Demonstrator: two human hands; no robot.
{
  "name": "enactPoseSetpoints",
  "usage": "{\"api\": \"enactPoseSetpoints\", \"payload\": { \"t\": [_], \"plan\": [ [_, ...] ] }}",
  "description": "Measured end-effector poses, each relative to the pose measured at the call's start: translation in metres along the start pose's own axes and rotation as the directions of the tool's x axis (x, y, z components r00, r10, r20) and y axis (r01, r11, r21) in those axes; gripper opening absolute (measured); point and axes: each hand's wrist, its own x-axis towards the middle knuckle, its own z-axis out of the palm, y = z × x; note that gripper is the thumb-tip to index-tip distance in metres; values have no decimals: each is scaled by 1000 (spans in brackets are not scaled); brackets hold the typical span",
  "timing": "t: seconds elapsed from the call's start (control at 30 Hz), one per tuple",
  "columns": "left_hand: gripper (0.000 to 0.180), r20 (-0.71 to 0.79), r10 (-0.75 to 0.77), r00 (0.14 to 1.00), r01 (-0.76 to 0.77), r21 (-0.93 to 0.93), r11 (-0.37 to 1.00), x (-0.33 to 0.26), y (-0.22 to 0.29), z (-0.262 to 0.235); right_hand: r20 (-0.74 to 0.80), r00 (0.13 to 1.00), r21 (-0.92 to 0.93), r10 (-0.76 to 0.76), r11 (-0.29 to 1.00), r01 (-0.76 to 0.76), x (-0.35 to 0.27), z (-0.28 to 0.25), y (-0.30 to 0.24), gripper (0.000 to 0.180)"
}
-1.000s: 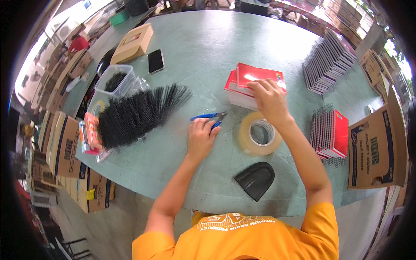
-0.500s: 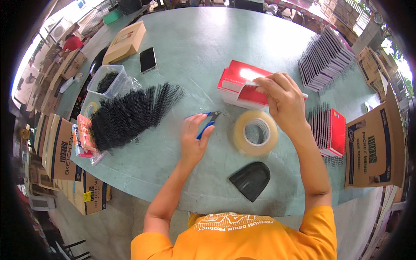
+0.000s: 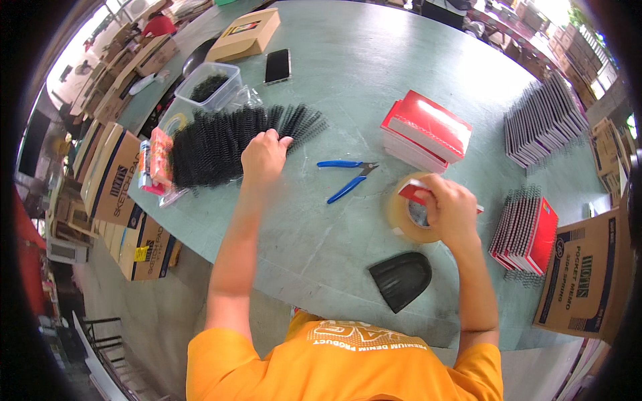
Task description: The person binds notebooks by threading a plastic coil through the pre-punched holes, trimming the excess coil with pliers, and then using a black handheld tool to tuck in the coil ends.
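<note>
At the right end of a fanned heap of black spiral binding coils (image 3: pixel 214 144), my left hand (image 3: pixel 264 158) is closed, its curled fingertips among the coils and partly hidden. My right hand (image 3: pixel 449 207) grips a small red-covered memo pad (image 3: pixel 413 192), mostly covered by the fingers, over a large roll of clear tape (image 3: pixel 400 217). Blue-handled cutters (image 3: pixel 351 179) lie with handles spread between my hands. Beyond the tape sits a stack of red memo pads (image 3: pixel 428 127) with punched edges.
Coil-bound red pads (image 3: pixel 525 230) stand at the right beside an open carton (image 3: pixel 582 274); more bound pads (image 3: pixel 545 120) are behind. A black rounded piece (image 3: pixel 401 277) lies near the front edge. Farther left are a plastic tub (image 3: pixel 227 90), a phone (image 3: pixel 278 66) and a tan box (image 3: pixel 244 33).
My left hand has let go of the cutters, now on the table, and moved left to the coils. My right hand has drawn a memo pad from the stack toward me, over the tape roll.
</note>
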Motion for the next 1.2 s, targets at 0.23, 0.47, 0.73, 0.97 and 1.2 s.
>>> {"api": "enactPoseSetpoints", "payload": {
  "t": [0.23,0.47,0.73,0.97,1.2],
  "plan": [
    [27,-44,36,998,-28,169,985,21,-24,-5,-10,1000,7,20,1000,-20,-2,-2,5,13],
    [25,-227,-56,972,26,-132,991,16,-14,-38,68,993,-2,92,996,-92,6,6,9,15],
    [23,-149,-99,984,-99,-914,394,4,35,-79,10,986,233,168,958,-166,8,5,10,11],
    [23,230,340,912,29,-863,504,-47,119,-17,81,964,211,253,941,-265,15,3,-2,13],
    [18,5,312,950,-183,-801,569,-48,141,-15,57,976,232,211,948,-219,13,2,0,15]
  ]
}}
